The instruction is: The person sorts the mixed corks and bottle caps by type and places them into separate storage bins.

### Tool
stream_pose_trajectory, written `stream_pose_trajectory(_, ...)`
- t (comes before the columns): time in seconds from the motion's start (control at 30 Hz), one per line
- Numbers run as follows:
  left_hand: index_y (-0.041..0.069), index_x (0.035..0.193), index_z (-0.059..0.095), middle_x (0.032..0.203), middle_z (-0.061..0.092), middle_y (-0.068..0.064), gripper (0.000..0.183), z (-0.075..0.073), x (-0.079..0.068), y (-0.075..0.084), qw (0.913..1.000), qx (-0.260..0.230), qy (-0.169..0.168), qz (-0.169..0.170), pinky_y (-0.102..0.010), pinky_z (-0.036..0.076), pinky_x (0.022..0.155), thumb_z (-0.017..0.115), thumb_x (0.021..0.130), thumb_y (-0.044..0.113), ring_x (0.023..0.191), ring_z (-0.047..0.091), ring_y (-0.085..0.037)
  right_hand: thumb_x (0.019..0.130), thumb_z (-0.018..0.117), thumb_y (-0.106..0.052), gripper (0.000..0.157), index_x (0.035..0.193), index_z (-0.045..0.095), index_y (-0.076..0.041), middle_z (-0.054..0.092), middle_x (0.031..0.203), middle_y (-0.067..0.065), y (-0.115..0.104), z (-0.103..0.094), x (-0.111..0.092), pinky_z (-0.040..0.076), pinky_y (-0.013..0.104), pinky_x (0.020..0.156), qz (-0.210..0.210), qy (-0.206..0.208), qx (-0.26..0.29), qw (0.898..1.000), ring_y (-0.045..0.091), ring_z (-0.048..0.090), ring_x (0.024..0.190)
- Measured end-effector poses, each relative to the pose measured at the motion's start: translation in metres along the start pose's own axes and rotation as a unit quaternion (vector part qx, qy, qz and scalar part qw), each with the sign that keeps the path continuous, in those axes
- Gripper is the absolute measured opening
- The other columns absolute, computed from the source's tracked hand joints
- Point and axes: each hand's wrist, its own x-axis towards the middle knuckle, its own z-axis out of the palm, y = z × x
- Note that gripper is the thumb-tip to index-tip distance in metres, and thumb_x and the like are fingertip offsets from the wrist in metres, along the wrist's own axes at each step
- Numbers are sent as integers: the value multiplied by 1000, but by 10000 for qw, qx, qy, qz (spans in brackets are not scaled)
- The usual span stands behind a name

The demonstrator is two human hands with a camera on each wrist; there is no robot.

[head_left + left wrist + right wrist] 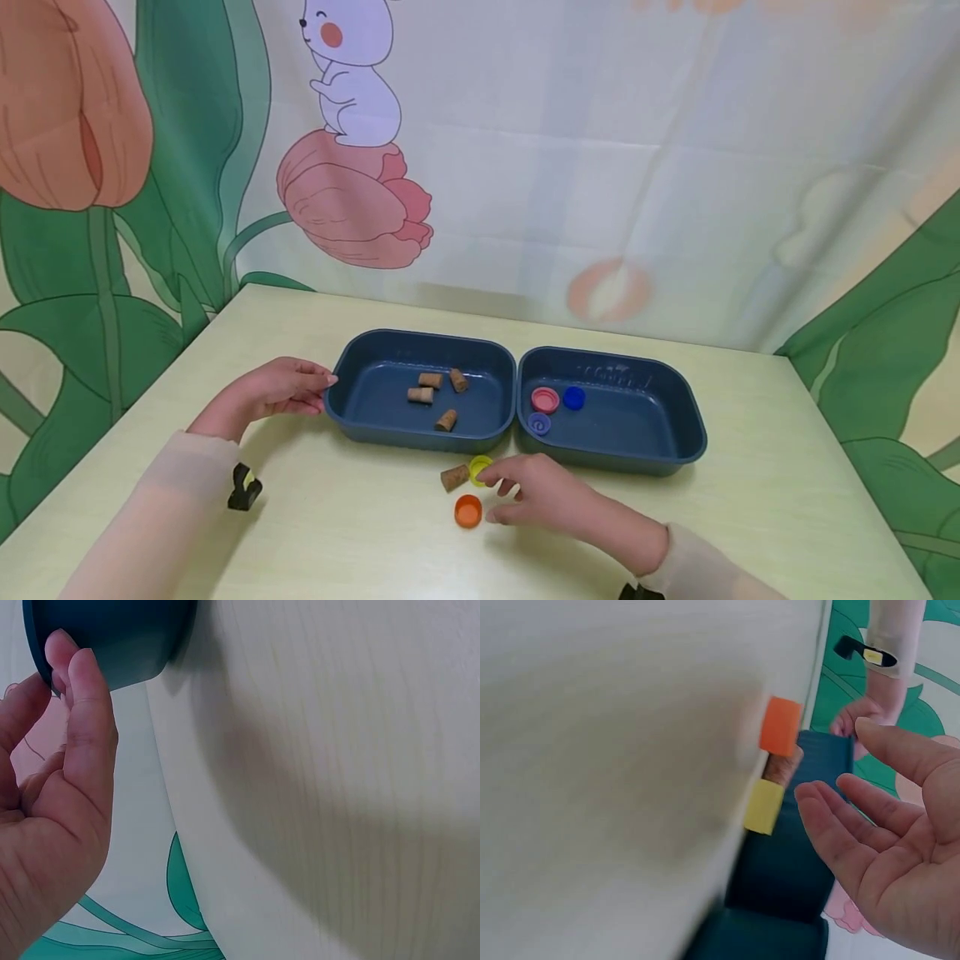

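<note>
Near the left end of the left dark blue tray [375, 400], my left hand [288, 387] holds the rim between thumb and fingers; its fingertips lie against the outer wall in the left wrist view. My right hand [536, 496] is held over the table with fingers apart and nothing between them. Its index fingertip overlaps a yellow bottle cap [477, 469] in the head view. An orange bottle cap [468, 512] lies just left of the thumb tip. Beside the yellow cap is a cork [454, 478]. Several corks [431, 381] lie inside the left tray.
The right dark blue tray [622, 425] stands end to end with the left one. It holds a pink cap [545, 400], a blue cap [573, 398] and a purple cap [539, 424]. Behind the pale table [337, 525] hangs a printed curtain [487, 167].
</note>
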Motion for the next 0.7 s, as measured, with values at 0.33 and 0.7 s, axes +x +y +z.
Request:
stream_pose_trajectory(0.33,-6,117,54,75,64,4,30,1,0,1,10000,-67,-16,-14,-20,59,70,54,102,21,69,63,-7,81,80,-13,40,117,68,-1,74,104,9,3,17,6,54,18,74,-34,67,-177,9998,16,67,87)
stream_pose_trajectory(0.7,-4,115,55,75,64,4,28,0,-1,0,10000,-82,-18,-26,-20,59,70,54,102,20,69,63,-7,79,82,-13,40,115,70,-1,74,98,8,-3,26,16,53,19,75,-171,231,-814,9963,11,63,80)
